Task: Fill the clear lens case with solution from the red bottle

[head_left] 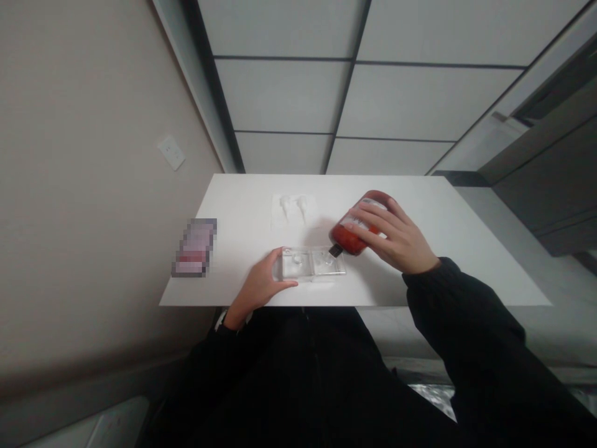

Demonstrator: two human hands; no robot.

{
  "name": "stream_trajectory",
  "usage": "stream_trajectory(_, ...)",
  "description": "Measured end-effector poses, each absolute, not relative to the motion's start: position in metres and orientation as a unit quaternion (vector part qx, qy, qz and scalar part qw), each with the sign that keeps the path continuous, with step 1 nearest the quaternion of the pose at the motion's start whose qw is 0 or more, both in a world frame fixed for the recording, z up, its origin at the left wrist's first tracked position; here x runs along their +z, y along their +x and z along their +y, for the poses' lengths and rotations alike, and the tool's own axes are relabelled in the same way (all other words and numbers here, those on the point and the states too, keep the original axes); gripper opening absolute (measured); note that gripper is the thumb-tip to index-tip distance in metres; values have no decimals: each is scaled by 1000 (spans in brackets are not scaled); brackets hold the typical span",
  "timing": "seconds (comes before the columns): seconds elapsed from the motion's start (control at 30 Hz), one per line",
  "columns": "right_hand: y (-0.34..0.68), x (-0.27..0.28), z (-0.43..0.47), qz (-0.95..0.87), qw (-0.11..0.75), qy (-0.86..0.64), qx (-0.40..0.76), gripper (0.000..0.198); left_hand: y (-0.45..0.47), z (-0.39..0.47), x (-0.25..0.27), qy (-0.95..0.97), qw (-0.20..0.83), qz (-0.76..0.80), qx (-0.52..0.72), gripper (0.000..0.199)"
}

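Observation:
My right hand (392, 236) is closed around a red bottle (347, 239) with a pale label. The bottle is tilted, its dark neck (336, 250) pointing down to the left, over the right compartment of a clear two-compartment container (298, 274). Whether anything flows from the neck I cannot make out. On the container's left end, my left hand (263, 280) grips it between thumb and fingers. Both compartments look clear, each with a small round shape inside. Farther back on the white table (242, 211) lie two white pump heads (293, 204), side by side.
A pixelated pinkish rectangular item (194, 247) lies at the table's left edge. Behind the table rise white panels (284, 93) with dark seams. A wall with an outlet (171, 153) stands to the left.

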State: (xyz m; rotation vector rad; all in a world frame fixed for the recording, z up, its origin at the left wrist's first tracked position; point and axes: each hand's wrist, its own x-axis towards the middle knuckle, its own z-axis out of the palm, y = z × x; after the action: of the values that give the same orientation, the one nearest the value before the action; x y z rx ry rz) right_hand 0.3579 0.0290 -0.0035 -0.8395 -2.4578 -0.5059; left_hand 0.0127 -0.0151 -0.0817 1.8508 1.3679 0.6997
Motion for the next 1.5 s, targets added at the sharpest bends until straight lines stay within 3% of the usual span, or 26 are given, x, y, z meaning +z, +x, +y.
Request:
stream_trajectory(0.5,358,3,23,-903,223,-321,-177,104,11,-13,-86,758,303,530,230,90)
stream_trajectory(1.1,352,18,13,-903,184,-300,-247,79,12,-13,-85,764,289,530,230,78)
stream_trajectory(1.33,352,18,10,-911,164,-355,-132,89,14,-13,-84,762,287,534,230,75)
stream_trajectory(1.5,351,18,9,-911,140,-354,-162,95,14,-12,-84,762,285,534,231,76)
